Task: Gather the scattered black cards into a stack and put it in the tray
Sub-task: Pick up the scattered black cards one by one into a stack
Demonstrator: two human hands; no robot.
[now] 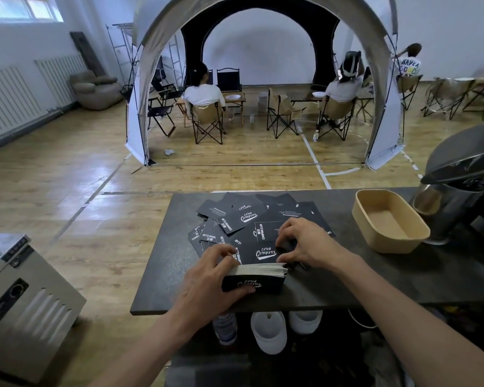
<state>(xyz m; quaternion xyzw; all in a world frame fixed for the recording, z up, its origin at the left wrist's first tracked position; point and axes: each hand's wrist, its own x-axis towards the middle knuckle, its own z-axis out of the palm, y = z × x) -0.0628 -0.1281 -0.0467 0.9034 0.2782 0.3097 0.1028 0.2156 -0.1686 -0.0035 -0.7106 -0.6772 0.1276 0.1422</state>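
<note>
**A:** Where are the grips?

**B:** The left grip holds the stack, thumb on the near face and fingers over the far side. The stack stands on its long edge on the worktop, close to the front lip. The right grip sits just beyond it, fingers curled over the loose cards, with fingertip and thumb nipping the edge of one. I can't tell whether that card has lifted.

**A:** And the tray?

**B:** Off to the right of the right grip, well apart from it, with nothing in it that I can see.

**A:** What worries you?

**B:** The stack, mostly. Its top edges look a little stepped rather than square, and only one grip pins it. If that hold slackens while a new card is being slid in, I'd expect the stack to fan out or topple towards the front lip and spill onto the floor.

**A:** And the pile?

**B:** The cards overlap at all angles. Pulling one could drag its neighbours towards the far edge. They also face different ways, so the stack may not square up and could shed cards on the way across to the tray.
</note>
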